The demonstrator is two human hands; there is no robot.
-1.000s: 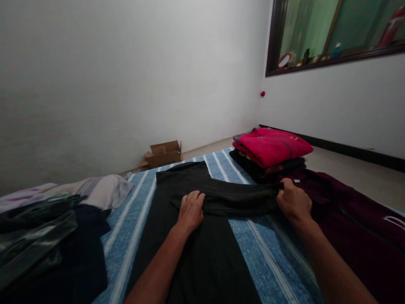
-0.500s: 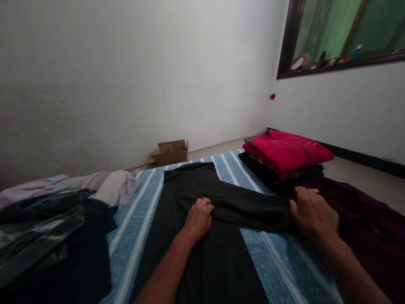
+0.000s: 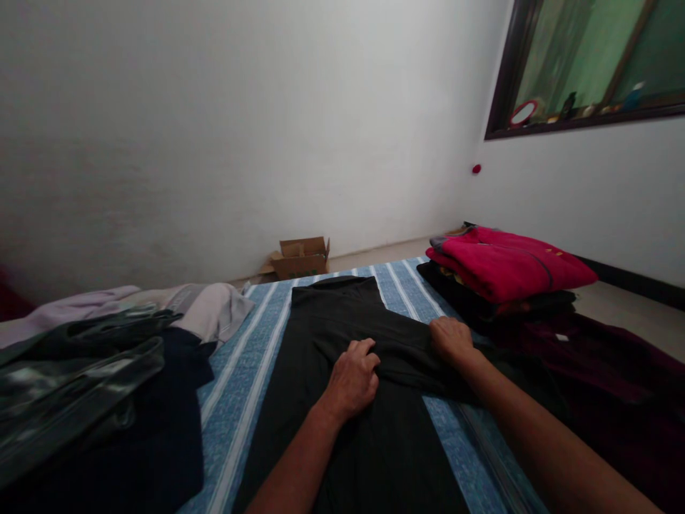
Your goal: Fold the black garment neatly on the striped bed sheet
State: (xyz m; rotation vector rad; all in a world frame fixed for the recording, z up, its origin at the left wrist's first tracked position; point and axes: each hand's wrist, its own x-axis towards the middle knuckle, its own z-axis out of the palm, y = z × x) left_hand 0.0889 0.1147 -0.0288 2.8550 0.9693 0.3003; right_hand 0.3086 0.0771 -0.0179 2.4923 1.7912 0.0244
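Note:
A dark long-sleeved top lies spread out, its collar at the far end and one sleeve stretched to the right. My left hand rests on the body of the top near the base of that sleeve, fingers bent and slightly apart. Farther right, my right hand is closed on the sleeve about midway along it; its fingertips are partly hidden. Beyond that hand, the sleeve's outer end runs over toward a dark maroon garment.
Blue striped bedding lies under the clothes. On the right sits a folded pile topped by a red garment. Loose clothes are heaped at left. A cardboard box stands beyond the far edge, by the wall.
My right hand has moved left from the sleeve's cuff end to its middle. My left hand stays on the top's body. The view has shifted slightly left.

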